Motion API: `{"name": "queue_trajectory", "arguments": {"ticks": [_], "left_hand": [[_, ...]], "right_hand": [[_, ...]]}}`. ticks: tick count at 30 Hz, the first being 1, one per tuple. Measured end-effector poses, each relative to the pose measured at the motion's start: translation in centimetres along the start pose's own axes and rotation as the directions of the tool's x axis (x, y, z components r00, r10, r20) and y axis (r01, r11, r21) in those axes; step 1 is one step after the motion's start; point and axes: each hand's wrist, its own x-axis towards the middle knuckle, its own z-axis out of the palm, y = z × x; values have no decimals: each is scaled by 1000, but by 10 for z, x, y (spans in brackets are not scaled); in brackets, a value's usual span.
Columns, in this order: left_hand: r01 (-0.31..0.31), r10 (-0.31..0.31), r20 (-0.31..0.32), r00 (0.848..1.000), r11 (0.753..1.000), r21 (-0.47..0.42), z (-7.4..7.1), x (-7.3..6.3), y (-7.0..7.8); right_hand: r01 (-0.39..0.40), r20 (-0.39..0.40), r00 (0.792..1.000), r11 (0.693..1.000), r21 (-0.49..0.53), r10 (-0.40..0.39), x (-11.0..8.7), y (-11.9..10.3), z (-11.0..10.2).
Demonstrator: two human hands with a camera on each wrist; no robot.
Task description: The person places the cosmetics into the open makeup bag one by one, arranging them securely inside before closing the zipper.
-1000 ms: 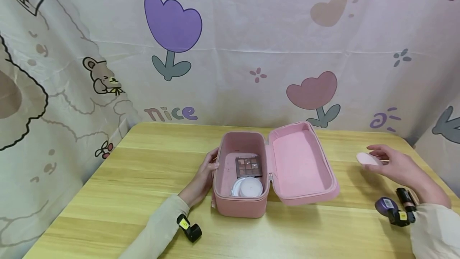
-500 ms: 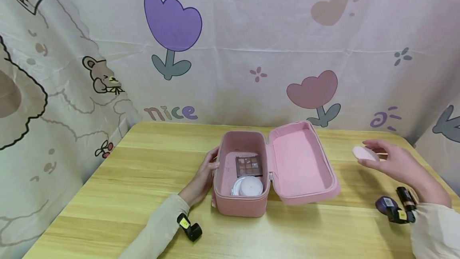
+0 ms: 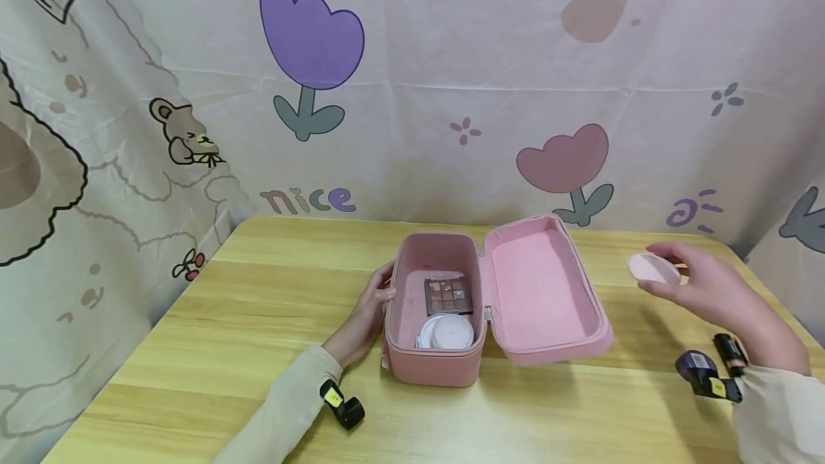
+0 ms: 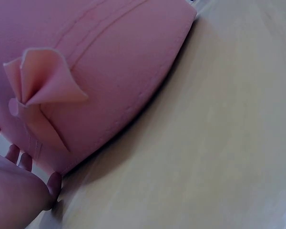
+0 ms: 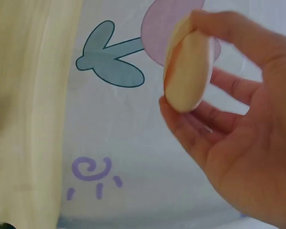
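Observation:
A pink cosmetic case (image 3: 433, 368) stands with its lid (image 3: 544, 292) swung out to the right. Along the case's left side rests my left hand (image 3: 364, 313), thumb near the rim; the left wrist view shows fingertips at the side below a pink bow (image 4: 45, 90). Inside lie an eyeshadow palette (image 3: 447, 295) and a white round compact (image 3: 452, 332). Off to the right, my right hand (image 3: 709, 288) pinches a pale pink oval powder puff (image 3: 654, 268) above the table. Thumb and fingers grip its edge in the right wrist view, where the puff (image 5: 190, 71) shows a brownish band.
A purple round container (image 3: 692, 361) and a dark lipstick-like tube (image 3: 730, 354) lie beside the right wrist. Black wrist cameras sit on both sleeves. A patterned cloth (image 3: 419, 20) hangs behind the wooden table (image 3: 290, 263).
My right hand has lifted the powder puff slightly and moved it a little to the left. The left hand and the case hold their places; the head view has shifted slightly.

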Motion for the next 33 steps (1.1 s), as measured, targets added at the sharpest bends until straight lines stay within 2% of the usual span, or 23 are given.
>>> {"name": "queue_trajectory", "arguments": {"ticks": [4,10,16,23,29,33], "left_hand": [[1,-1,3,1000,1000,-4,0,0,0],[9,-9,-4,1000,1000,-5,-2,-1,1],[-7,7,5,1000,1000,-11,1,-1,0],[-25,25,1,1000,1000,13,3,5,5],[-11,11,-8,1000,1000,8,2,3,5],[-1,1,-11,1000,1000,0,1,0,1]], "right_hand": [[31,-39,999,999,-42,-32,0,-9,-1],[53,-35,998,998,19,-53,4,-33,4],[85,-26,996,995,60,-83,12,-46,8],[138,-29,990,990,32,-137,26,-60,-8],[125,-16,992,992,13,-125,33,-77,-17],[145,10,989,989,28,-145,37,-89,-17]]}}
